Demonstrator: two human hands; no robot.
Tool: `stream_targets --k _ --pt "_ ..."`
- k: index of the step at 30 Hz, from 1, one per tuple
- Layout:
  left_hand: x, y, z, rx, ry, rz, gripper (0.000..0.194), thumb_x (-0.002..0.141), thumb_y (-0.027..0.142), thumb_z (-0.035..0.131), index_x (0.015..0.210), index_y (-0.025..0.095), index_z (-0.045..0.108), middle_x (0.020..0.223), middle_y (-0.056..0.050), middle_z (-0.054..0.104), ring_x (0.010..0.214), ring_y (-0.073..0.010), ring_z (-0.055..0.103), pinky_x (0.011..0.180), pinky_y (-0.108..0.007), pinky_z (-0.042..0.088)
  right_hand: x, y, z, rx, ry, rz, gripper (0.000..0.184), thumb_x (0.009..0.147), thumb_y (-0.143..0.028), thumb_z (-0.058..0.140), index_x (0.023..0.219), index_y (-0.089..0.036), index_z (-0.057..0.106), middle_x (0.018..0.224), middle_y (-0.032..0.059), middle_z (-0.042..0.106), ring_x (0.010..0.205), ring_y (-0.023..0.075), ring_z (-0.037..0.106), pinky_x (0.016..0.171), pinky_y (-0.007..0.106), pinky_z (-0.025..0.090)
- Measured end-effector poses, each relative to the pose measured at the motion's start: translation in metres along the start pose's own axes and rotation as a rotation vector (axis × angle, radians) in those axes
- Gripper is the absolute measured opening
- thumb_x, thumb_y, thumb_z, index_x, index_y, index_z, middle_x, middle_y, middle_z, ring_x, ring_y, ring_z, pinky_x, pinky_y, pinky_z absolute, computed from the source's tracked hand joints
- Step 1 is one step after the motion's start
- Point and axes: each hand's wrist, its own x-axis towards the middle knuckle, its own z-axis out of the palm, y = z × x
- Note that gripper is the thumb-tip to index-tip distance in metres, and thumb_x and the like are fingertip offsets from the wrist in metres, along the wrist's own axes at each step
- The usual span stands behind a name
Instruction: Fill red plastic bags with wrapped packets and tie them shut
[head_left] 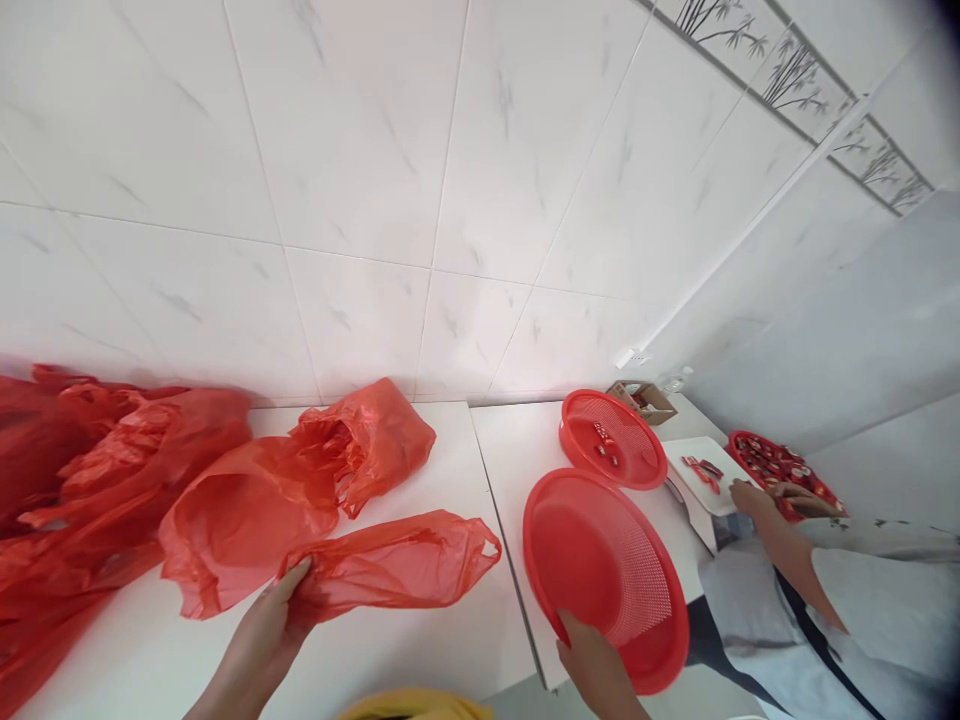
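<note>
Presently: left hand point(274, 630) pinches red bag point(401, 565) near right edge of left tabletop point(454, 470); right hand point(596, 665) clasps rim of red basket point(592, 560), front edge of right tabletop point(510, 440); best held steady.

On one white table point(431, 640), a heap of red bags point(124, 480) lies at nine o'clock, an open bag point(236, 515) at eleven and a bulging bag point(397, 430) at one. The neighbouring table point(501, 450) bears a red basket point(583, 410) at twelve, a cardboard box point(664, 414) at one, a scale point(696, 513) at three.
</note>
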Motion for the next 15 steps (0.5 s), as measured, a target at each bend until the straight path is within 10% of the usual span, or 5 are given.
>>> stream_targets --k 15 --pt "0.013 -0.02 0.008 0.001 0.065 -0.021 0.011 0.08 0.012 0.062 0.09 0.017 0.066 0.083 -0.002 0.071 0.066 -0.0158 0.068 0.058 -0.024 0.059 0.05 0.104 -0.052 0.043 -0.048 0.16 0.043 0.071 -0.015 0.054 0.111 -0.021 0.067 0.118 0.0117 0.068 0.106 0.0302 0.064 0.084 0.039 0.05"
